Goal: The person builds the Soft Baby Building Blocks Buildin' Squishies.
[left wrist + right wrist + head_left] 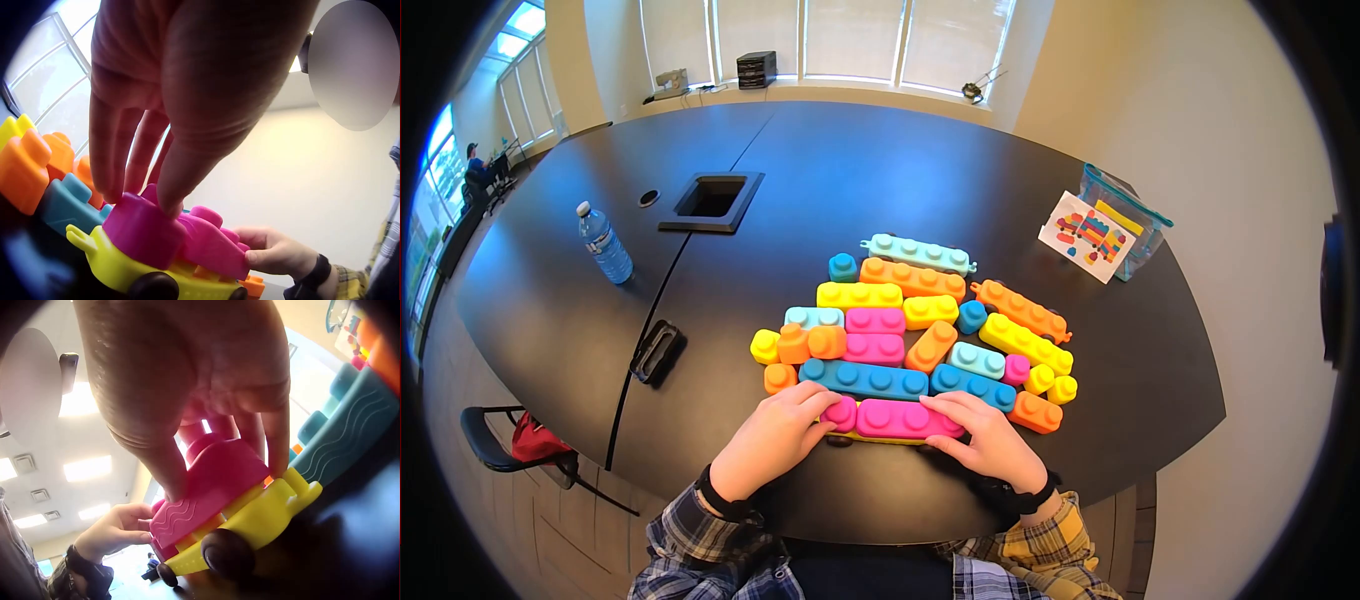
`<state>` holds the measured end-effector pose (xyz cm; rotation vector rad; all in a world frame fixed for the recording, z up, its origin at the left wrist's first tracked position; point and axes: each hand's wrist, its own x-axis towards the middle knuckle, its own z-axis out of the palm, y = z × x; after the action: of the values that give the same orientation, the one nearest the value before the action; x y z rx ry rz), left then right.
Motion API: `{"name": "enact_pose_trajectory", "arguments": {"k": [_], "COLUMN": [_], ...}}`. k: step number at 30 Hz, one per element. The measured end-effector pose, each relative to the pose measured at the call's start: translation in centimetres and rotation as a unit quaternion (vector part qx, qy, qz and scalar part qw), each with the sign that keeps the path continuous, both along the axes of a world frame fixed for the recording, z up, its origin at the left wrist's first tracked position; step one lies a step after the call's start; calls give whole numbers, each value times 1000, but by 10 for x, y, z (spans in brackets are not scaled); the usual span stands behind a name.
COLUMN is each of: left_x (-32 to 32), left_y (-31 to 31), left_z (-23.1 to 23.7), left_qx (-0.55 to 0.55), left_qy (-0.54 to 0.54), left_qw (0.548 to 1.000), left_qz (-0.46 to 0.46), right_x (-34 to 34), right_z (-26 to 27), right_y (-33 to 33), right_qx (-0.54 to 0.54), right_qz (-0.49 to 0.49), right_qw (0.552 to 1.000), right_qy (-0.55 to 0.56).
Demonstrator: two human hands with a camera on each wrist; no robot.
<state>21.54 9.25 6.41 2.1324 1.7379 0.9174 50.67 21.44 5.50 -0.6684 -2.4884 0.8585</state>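
Note:
My left hand pinches a small magenta block between thumb and fingers. With the thumb at the near side and fingers at the far side, my right hand grips the right end of a long pink block. Both blocks are on a yellow wheeled base with dark wheels, at the table's near side. Yellow studs show in a gap under the long pink block in the right wrist view. Just beyond the hands lie a long blue block and a second blue block.
Several yellow, pink, orange and teal blocks cover the table's middle, with an orange wheeled base and a light teal one. A water bottle stands left. At back right are a clear pouch and a picture card.

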Motion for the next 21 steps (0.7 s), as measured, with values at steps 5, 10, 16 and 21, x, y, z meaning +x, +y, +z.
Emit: {"name": "enact_pose_trajectory", "arguments": {"k": [5,10,16,21], "left_x": [1,3,5,5], "left_y": [0,-1,-2,-2], "left_z": [-1,-4,-2,-5], "left_qx": [8,14,10,9], "left_qy": [-6,2,-2,-6], "left_qw": [1000,1000,1000,1000], "left_qz": [6,12,20,27], "right_x": [-5,-8,-10,-9], "right_z": [-9,-9,-9,-11], "right_y": [-1,-3,-7,-7], "right_qx": [30,62,79,43], "right_qz": [-7,-12,-24,-24], "right_qw": [1000,998,996,999], "right_qy": [3,-1,-23,-8]}}
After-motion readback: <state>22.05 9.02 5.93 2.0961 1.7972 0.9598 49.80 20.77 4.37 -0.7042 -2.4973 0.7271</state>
